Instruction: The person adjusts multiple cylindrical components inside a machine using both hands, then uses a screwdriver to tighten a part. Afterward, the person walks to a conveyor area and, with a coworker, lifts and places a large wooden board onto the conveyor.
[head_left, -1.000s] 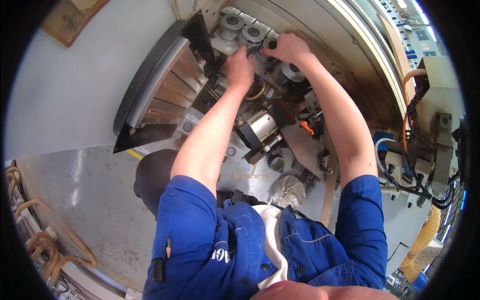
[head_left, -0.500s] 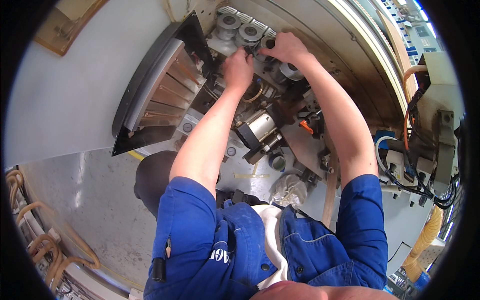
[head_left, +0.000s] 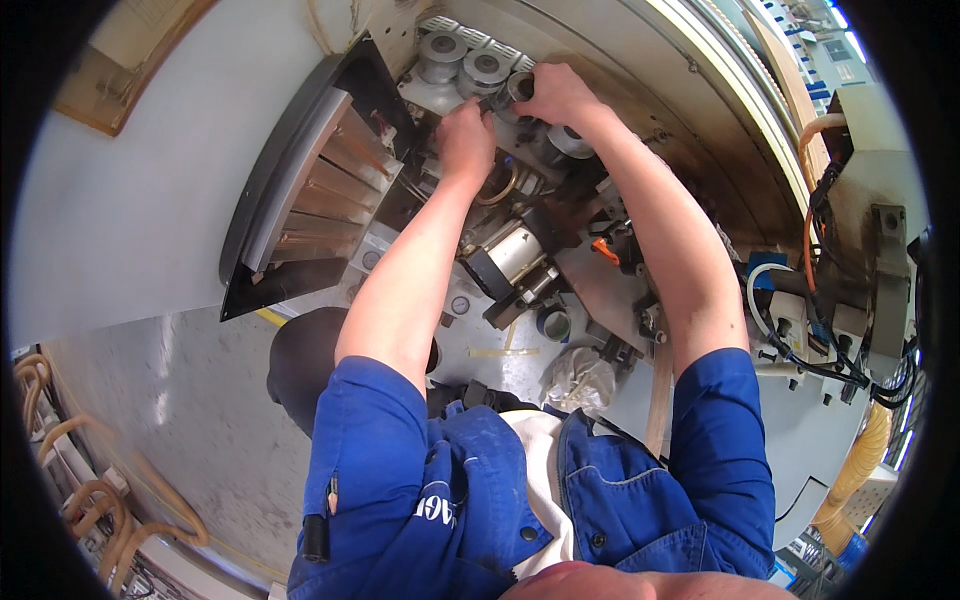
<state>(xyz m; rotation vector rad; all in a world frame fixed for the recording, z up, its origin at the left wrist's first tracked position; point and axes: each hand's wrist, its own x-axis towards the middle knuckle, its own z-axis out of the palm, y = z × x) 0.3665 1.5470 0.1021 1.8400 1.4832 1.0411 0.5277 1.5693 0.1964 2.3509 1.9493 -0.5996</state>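
Both my arms reach into an open machine bay, toward a row of silver metal rollers. My right hand (head_left: pixel 562 95) is closed on the third roller (head_left: pixel 519 88), thumb and fingers at its rim. Close beside it, my left hand (head_left: pixel 467 140) has its fingers curled together at a small dark part (head_left: pixel 487 104). What lies inside that grip is mostly hidden. Two more rollers, a first (head_left: pixel 442 55) and a second (head_left: pixel 485 71), stand to the left. Another roller (head_left: pixel 570 141) sits partly under my right wrist.
Below my hands are a metal pneumatic cylinder (head_left: pixel 512 254) and an orange lever (head_left: pixel 605 250). A black-framed cover with slats (head_left: pixel 320 200) stands left. Cables and a white hose (head_left: pixel 757 300) hang right. A clear plastic bag (head_left: pixel 580 381) lies low, near a round pressure gauge (head_left: pixel 459 305).
The view has shifted slightly, so the machine and both hands appear a little farther left. Both hands stay at the third roller, with only slight movement.
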